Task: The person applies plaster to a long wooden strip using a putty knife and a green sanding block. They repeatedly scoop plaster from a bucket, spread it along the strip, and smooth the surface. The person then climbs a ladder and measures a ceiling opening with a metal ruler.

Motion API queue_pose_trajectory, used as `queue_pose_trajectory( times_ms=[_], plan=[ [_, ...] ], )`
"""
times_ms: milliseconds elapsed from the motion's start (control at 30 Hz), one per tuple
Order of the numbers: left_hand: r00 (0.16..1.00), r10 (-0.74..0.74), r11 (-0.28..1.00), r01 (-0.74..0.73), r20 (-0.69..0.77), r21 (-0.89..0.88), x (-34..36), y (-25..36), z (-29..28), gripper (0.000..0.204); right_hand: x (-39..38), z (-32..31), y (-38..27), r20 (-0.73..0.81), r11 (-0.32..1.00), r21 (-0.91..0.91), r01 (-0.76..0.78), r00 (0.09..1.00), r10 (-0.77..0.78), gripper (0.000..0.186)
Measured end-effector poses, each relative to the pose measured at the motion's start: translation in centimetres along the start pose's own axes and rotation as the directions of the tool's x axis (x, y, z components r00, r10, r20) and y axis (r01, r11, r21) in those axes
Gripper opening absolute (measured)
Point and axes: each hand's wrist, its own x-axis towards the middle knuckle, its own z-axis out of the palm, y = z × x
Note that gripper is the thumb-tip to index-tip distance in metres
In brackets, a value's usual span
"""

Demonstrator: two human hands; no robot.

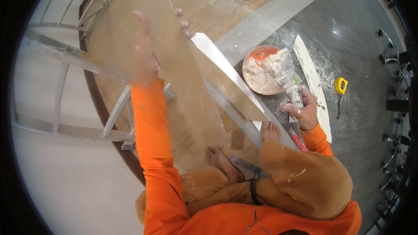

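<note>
My left hand (146,54) is closed around a long brown board (187,74), thumb on the near side and fingertips showing past its far edge. The board is raised and tilted, and a white strip (217,56) shows along its right side. In my right hand (308,111) is a putty knife (285,75) smeared with pale putty. Its loaded blade hangs over the right part of an orange bowl (262,93), which holds more putty (257,76). A long strip coated with putty (310,67) lies on the floor just beyond that hand.
A yellow tape measure (341,85) lies on the grey floor at right. Near my feet are a red-handled tool (298,140) and a dark flat tool (246,165). A metal ladder (65,56) occupies the left side. Wheeled chairs (396,104) line the far right.
</note>
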Motion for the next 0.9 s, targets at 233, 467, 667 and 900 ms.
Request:
queue_pose_trajectory(
  times_ms=[233, 467, 667, 900],
  plan=[
    [0.99, -0.09, 0.978, 0.067, -0.108, -0.199, -0.9, -6.2, -1.4, 0.087, -2.6, -0.9, 2.6, 0.007, 0.988, 0.137, -0.067, 0.998, 0.067, 0.048],
    [0.961, -0.246, 0.858, 0.276, 0.124, -0.434, -1.7, -13.5, 3.6, 0.085, 1.7, 0.4, -0.5, 0.162, 0.956, 0.281, 0.082, 0.978, -0.131, 0.057],
    [0.904, -0.411, 0.82, 0.423, 0.118, -0.386, -1.6, -15.1, 8.8, 0.088, 5.7, -2.5, -3.0, 0.13, 0.97, 0.083, 0.23, 0.962, -0.239, 0.047],
    [0.873, -0.437, 0.801, 0.487, 0.216, -0.349, -3.0, -15.3, 10.9, 0.088, 10.0, -4.0, -6.4, 0.141, 0.799, -0.339, 0.496, 0.867, -0.478, 0.037]
  ],
)
